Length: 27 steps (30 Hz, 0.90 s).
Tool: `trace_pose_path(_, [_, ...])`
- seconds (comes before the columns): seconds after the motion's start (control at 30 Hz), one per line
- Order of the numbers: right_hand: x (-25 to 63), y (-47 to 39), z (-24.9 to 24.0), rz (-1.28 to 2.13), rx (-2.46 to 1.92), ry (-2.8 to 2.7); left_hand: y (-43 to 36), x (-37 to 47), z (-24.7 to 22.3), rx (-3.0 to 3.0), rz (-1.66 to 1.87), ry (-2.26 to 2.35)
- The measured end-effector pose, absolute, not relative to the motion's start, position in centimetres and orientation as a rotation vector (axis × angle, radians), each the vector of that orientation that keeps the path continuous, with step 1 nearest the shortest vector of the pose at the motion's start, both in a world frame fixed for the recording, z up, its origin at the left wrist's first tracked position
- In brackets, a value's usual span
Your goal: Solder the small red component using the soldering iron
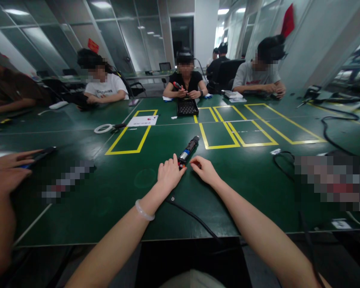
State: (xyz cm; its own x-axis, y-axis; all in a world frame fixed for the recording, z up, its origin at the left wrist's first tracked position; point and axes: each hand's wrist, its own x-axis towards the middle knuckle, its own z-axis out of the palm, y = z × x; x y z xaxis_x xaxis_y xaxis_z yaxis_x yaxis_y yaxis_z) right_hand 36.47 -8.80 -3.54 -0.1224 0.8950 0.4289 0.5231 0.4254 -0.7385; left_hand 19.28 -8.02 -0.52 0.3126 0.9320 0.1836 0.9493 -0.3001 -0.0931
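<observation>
At a green worktable (pixel 198 196), we hold both bare hands over the surface; our left hand (pixel 169 175), a pale bracelet (pixel 144 211) on its wrist, lies at the near end of a slim handheld tool (pixel 188 152) — black at the nose, blue and silver along the barrel, with touches of red and orange by our thumb; its fingers are close together, though we cannot tell whether they clamp the tool; our right hand (pixel 207 171) is just beside it, apart from the tool, its fingers curled in; we cannot tell whether fingertips and thumb meet.

The tool is near the middle of the table, short of the yellow tape outlines (pixel 222 147), its nose angled away from us and to the right; a black cable (pixel 195 217) runs from near our left wrist toward the table's near edge; opposite us — behind a black tray (pixel 187 114) — a co-worker (pixel 172 78) in a dark top holds a red-and-black tool (pixel 177 85); a white printed sheet (pixel 138 122) lies to the left.
</observation>
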Motion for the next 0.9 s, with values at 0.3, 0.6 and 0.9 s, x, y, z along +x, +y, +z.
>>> trace_pose_path(0.3, [36.6,-8.9,-3.5,0.542,-1.241,-1.805,-9.2,11.7,0.2,-2.322,-0.005,-1.704])
trace_pose_path(0.6, [36.6,-8.9,-3.5,0.544,-1.261,-1.835,-9.5,1.8,0.7,-2.123,0.138,-1.877])
trace_pose_path(0.9, [36.5,-8.9,-3.8,0.549,-1.270,-1.857,-8.1,-5.2,1.0,-1.975,0.128,-2.048])
